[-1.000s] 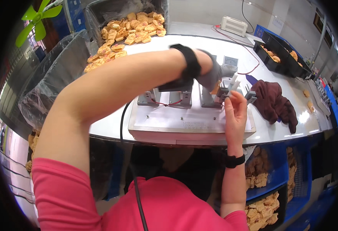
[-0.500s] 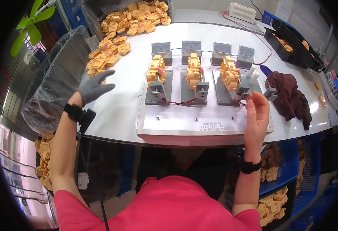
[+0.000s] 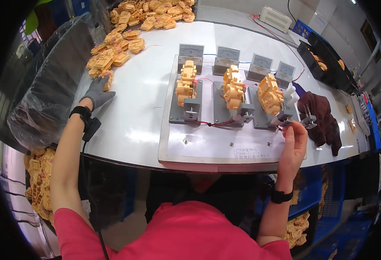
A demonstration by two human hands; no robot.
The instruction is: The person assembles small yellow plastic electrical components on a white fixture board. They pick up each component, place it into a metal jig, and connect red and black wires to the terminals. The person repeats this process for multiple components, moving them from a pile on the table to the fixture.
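My left hand (image 3: pixel 96 92), in a grey glove, reaches far left on the white table and rests on a yellow plastic part (image 3: pixel 107 79) at the edge of a loose pile. My bare right hand (image 3: pixel 293 138) pinches the grey clamp lever (image 3: pixel 284 119) at the front of the right-hand test fixture. Three grey fixtures stand on a white board (image 3: pixel 225 145), each holding a yellow plastic gear housing (image 3: pixel 186 82) with a small meter (image 3: pixel 191 53) behind it. Red wires run between the fixtures.
A pile of yellow parts (image 3: pixel 125 30) spreads over the table's far left. A bin lined with clear plastic (image 3: pixel 47 91) stands at the left. A dark red cloth (image 3: pixel 320 119) lies right of the board, a black tray (image 3: pixel 329 60) beyond it.
My left arm swung from across the fixtures out to the left side of the table and now reaches the pile of yellow parts. My right hand stays at the right fixture.
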